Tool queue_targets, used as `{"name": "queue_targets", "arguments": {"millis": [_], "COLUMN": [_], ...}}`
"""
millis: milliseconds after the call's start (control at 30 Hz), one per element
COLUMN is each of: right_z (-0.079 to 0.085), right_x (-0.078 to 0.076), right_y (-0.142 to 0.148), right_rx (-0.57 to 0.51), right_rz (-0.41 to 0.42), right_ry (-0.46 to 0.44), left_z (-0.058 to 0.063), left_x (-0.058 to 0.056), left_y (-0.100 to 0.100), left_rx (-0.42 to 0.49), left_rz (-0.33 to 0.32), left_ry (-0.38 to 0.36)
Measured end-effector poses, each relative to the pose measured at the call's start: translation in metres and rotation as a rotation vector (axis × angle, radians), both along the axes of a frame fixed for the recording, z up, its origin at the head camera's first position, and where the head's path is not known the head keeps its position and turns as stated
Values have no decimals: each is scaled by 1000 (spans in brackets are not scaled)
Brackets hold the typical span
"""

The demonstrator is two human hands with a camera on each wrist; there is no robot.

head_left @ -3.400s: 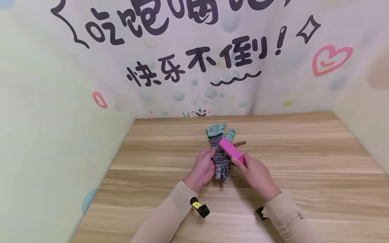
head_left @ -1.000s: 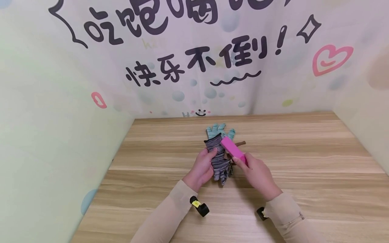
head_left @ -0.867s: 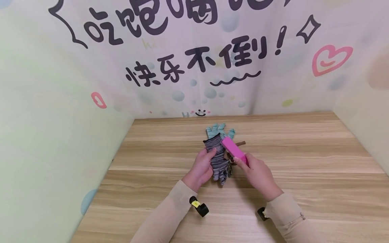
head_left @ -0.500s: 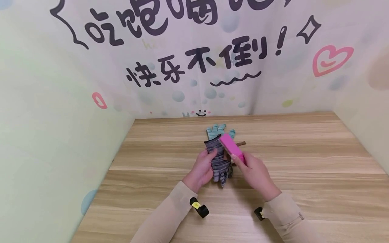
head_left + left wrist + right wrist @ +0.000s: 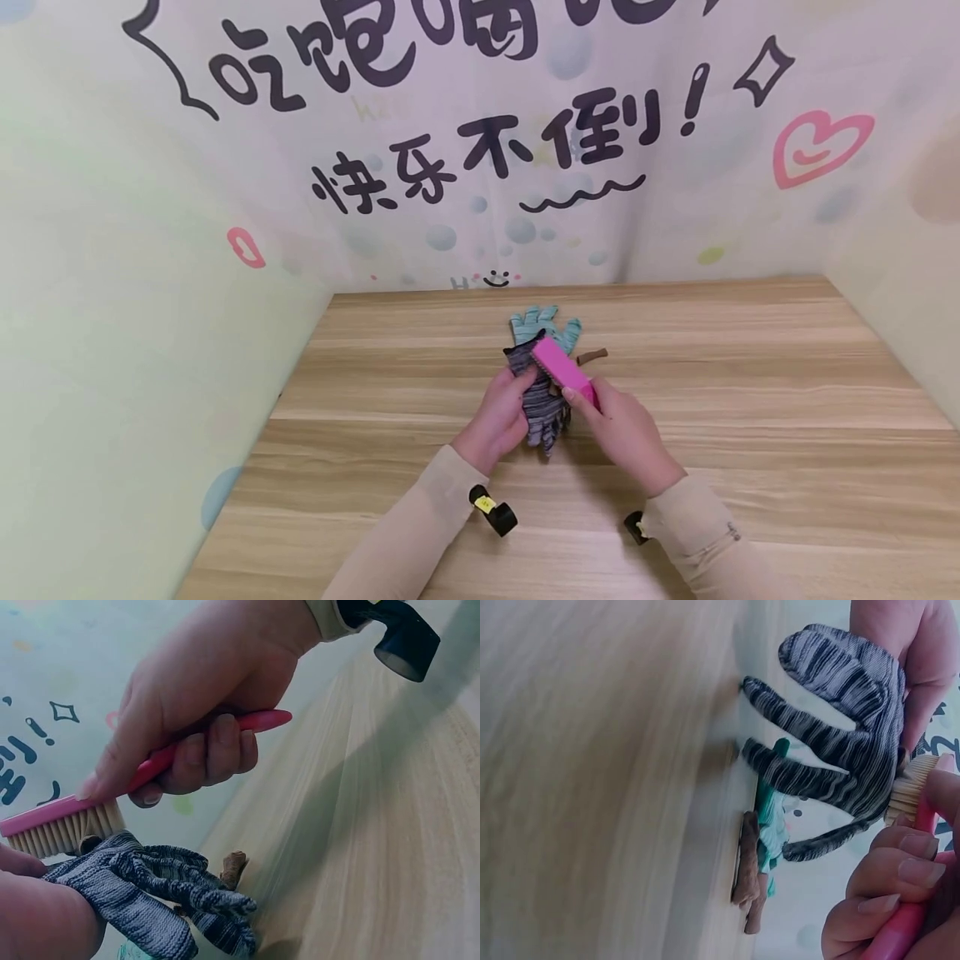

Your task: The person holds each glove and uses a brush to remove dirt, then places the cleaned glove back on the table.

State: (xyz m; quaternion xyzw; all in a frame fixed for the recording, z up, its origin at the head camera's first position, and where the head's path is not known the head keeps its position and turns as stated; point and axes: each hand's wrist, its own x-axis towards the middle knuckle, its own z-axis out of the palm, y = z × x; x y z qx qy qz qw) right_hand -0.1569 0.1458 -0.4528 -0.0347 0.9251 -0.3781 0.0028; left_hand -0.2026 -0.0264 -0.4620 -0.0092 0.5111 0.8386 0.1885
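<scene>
A grey-and-black striped knit glove (image 5: 542, 406) is held up over the table by the left hand (image 5: 498, 412), its cuff end away from me and its fingers drooping toward me. Fingers of the right hand (image 5: 626, 429) curl round the handle of a pink brush (image 5: 562, 365), thumb along its back. In the left wrist view the pale bristles (image 5: 56, 836) touch the striped glove near the left thumb. Bristle contact also shows beside the glove (image 5: 870, 750) in the right wrist view. Just beyond lies a teal glove (image 5: 531, 327), partly covered.
Brown finger-shaped pieces (image 5: 746, 862) lie beside the teal glove, mostly hidden from the head view except one end (image 5: 592, 357). The wood-grain table (image 5: 750, 400) meets a printed backdrop (image 5: 420, 242) at its far edge. Black devices (image 5: 495, 512) sit at both wrists.
The brush has shifted a little left, farther over the striped glove. Compared with the oldest frame, the glove's cuff has moved left and lower, showing more teal glove. Both grips stay the same.
</scene>
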Motion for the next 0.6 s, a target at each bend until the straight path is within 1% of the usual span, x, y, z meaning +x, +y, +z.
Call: {"name": "queue_targets", "arguments": {"millis": [333,600], "right_z": [-3,-3], "right_x": [1,2], "right_y": [9,16], "right_rx": [3,18], "right_rz": [-6,-18], "right_ry": [-26,-13], "left_z": [0,3], "left_x": [-1,-1], "left_y": [0,-1], "left_rx": [-1,21], "left_rz": [34,33], "left_ry": [-48,-38]}}
